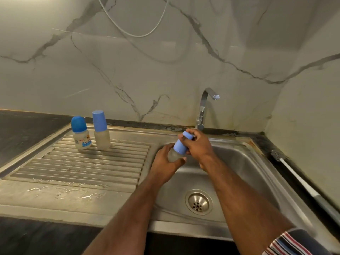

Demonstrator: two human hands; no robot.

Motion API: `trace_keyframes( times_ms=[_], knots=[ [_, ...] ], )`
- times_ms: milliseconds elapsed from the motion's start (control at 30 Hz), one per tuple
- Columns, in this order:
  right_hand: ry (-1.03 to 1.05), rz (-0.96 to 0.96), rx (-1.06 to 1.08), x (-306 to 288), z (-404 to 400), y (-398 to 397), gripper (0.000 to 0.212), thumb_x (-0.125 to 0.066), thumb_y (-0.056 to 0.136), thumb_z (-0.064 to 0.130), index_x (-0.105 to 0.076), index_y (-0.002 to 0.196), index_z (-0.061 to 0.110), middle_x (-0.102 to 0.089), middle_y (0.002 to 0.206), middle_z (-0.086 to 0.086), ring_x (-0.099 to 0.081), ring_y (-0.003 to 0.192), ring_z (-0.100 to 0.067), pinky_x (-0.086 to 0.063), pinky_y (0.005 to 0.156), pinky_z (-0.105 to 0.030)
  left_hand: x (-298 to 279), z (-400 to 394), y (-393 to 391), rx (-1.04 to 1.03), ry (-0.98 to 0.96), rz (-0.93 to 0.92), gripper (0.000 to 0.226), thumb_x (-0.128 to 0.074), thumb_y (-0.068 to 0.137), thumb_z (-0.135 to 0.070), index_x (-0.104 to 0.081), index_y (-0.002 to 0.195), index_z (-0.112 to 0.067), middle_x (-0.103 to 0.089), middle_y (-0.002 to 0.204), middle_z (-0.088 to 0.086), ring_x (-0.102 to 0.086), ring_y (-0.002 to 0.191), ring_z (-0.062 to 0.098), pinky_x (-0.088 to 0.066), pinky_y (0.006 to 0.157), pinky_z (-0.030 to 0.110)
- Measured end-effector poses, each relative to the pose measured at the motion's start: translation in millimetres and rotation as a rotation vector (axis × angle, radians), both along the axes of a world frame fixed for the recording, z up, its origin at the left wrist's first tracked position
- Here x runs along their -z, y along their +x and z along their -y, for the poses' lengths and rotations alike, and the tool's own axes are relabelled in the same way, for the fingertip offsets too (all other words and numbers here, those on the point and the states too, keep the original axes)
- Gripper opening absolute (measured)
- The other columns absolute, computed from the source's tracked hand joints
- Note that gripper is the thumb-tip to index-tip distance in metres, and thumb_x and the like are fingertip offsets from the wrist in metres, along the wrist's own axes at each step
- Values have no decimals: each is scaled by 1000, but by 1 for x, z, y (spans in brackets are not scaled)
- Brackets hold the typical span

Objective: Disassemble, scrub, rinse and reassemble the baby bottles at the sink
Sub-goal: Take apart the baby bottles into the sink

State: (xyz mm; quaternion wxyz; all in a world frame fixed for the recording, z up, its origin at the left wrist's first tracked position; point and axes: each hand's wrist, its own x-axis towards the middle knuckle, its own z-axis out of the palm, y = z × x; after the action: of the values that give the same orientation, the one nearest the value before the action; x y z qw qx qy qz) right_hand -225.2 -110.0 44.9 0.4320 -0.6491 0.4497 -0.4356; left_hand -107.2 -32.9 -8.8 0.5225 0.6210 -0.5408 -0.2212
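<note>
While both hands [197, 144] clasp it, bottle [177, 150] tilts (cap up-right).

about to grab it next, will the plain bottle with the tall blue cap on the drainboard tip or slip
The plain bottle is probably top-heavy: its cap is tall and the ribbed drainboard uneven. It looks empty, so likely light. Water droplets nearby suggest a slippery grip.

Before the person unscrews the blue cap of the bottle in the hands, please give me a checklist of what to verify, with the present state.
1. Left hand grips the held bottle body: ok.
2. Right hand grips its blue cap: ok.
3. Bottle held over the sink basin: ok.
4. Tap running: not ok, no water visible.
5. Bottle brush lies beside the basin: ok.
6. Cap already loosened: cannot tell.
</note>
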Motion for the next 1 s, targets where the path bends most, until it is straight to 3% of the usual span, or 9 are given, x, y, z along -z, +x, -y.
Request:
trace_keyframes(
  times_ms=[200, 367, 500, 567, 667, 733, 800, 900, 1000],
  knots=[
    [34, -44, -21, 7, 10, -9, 42, -82, 80, 39, -64, 111, 17, -69, 110, -7, -68, 99, -25, -61, 83, -45, 4, 9, 5, 35, 19, 30, 38, -79, 87, -28, -56, 108, -49, -63, 97, -29, -59, 89, -19, -43, 75, 5],
    [107, -1, -101, 1, 19, -8, 29, -80, 84, 16, -65, 110, 14, -68, 113, -11, -68, 103, -27, -61, 85, -41, 4, 21, 15, 63, 72, 16, 45, -78, 82, -43, -66, 124, -30, -69, 112, -13, -64, 100, 3, -49, 89, 27],
    [267, 117, -310, -8, 23, -18, 37, -71, 87, -1, -64, 121, 12, -64, 122, -13, -65, 105, -23, -58, 79, -30, 2, 19, 16, 53, 54, -5, 48, -83, 80, -37, -68, 124, -26, -71, 113, -8, -66, 102, 8, -48, 89, 26],
    [293, 81, -335, -9, 24, -23, 32, -70, 91, 6, -64, 121, 16, -64, 121, -10, -64, 102, -21, -57, 76, -29, 1, 19, 16, 47, 48, 29, 45, -82, 84, -29, -67, 126, -25, -71, 112, -8, -65, 100, 8, -48, 87, 22],
    [217, -157, -202, -10, 24, -21, 36, -75, 87, 44, -68, 108, 16, -68, 94, -5, -59, 66, -14, -51, 58, -27, 1, 17, 16, 55, 47, 82, 42, -81, 85, -25, -67, 125, -23, -70, 106, -8, -63, 85, -4, -43, 73, 5],
    [139, -230, -178, -11, 27, -19, 40, -80, 83, 43, -69, 101, 10, -68, 83, -8, -54, 55, -12, -50, 53, -26, 2, 15, 18, 74, 65, 96, 39, -81, 85, -23, -67, 122, -25, -68, 99, -13, -60, 79, -14, -41, 67, 1],
    [103, -240, -263, -14, 29, -22, 21, -80, 84, 22, -71, 101, 12, -70, 93, -11, -63, 68, -13, -56, 61, -26, 1, 14, 20, 74, 91, 91, 38, -81, 85, -26, -67, 121, -27, -67, 96, -13, -62, 81, -9, -45, 70, 7],
    [186, -138, -397, -18, 30, -30, 33, -74, 84, -5, -71, 110, 15, -68, 114, -11, -67, 98, -21, -60, 77, -29, -1, 14, 20, 63, 95, 87, 43, -82, 83, -29, -69, 124, -26, -71, 101, -9, -67, 89, 6, -50, 78, 23],
    [283, -30, -425, -15, 32, -33, 37, -73, 86, 0, -67, 119, 16, -67, 122, -8, -66, 106, -24, -59, 80, -32, 0, 14, 20, 68, 70, 105, 43, -82, 83, -26, -69, 124, -24, -69, 97, -12, -62, 82, -9, -44, 70, 6]
  ],
)
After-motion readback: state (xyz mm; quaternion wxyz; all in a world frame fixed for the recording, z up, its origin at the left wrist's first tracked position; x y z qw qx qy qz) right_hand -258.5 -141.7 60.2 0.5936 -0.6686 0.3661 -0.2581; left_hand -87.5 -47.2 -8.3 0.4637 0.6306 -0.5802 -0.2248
